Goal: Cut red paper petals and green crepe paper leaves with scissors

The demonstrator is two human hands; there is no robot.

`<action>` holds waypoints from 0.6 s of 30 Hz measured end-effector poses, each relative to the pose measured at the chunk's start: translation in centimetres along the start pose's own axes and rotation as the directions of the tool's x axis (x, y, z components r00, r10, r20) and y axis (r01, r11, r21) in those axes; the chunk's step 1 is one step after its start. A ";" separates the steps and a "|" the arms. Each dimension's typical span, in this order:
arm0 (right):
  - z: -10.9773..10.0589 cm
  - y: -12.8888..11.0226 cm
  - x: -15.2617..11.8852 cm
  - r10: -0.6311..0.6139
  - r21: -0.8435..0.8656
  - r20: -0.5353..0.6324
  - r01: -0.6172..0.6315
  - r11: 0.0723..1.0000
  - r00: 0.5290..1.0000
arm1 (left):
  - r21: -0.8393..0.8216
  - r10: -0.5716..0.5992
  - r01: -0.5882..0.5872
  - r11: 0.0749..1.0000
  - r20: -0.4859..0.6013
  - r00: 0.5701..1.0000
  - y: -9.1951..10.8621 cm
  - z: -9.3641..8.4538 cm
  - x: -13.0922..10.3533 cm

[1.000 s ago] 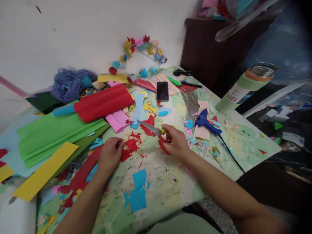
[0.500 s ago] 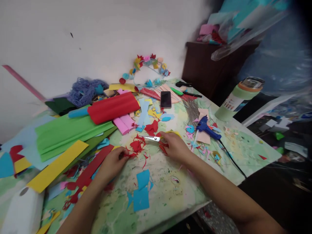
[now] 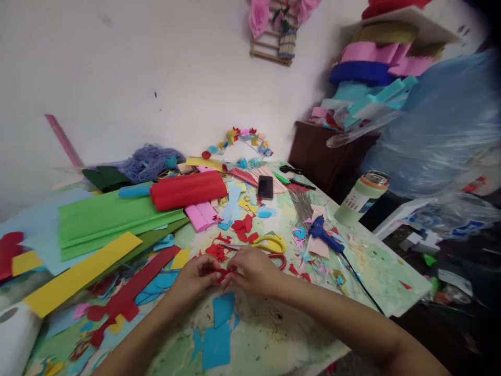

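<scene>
Both hands meet over the near middle of the table, closed on a small piece of red paper. My left hand pinches its left side, and my right hand pinches its right side. Much of the piece is hidden by the fingers. Just beyond my right hand lie the scissors, with one yellow and one red handle and the blades pointing left. Red paper scraps are heaped beside the blade tips. Blue paper pieces lie on the table in front of my hands.
Crepe paper rolls, red and green, fill the left side. A phone, a blue glue gun with its cord and a green bottle stand or lie to the right. A flower garland leans at the wall.
My right hand has let go of the scissors, which now lie on the table, and has moved left to the red paper beside my left hand. The camera view has tilted up.
</scene>
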State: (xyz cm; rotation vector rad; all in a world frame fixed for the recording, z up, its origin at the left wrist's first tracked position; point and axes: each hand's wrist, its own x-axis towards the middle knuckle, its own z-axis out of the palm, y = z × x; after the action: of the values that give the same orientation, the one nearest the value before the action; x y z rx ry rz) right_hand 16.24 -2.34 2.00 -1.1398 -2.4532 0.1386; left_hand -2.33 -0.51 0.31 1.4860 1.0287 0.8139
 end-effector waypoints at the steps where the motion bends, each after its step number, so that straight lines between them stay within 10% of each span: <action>1: 0.5 0.0 0.3 -0.034 -0.004 -0.002 0.034 0.999 0.999 | -0.001 0.014 -0.014 1.000 -0.010 1.000 -0.2 -0.1 0.1; 11: 2.0 2.8 -0.8 0.031 0.124 -0.320 0.009 0.992 0.947 | 0.427 0.136 -0.041 0.903 -0.194 0.971 -1.7 -4.8 1.8; 18: 2.2 3.5 -0.9 0.019 0.054 -0.254 -0.006 0.999 0.967 | 0.637 0.209 -0.060 0.768 -0.161 0.965 -2.9 -3.0 3.8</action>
State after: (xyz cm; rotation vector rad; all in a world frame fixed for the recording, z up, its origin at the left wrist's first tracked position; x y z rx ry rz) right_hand 18.35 -0.55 -1.21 -1.0785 -2.2042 0.0558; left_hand -4.03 4.18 -2.20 2.0933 1.4746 0.7866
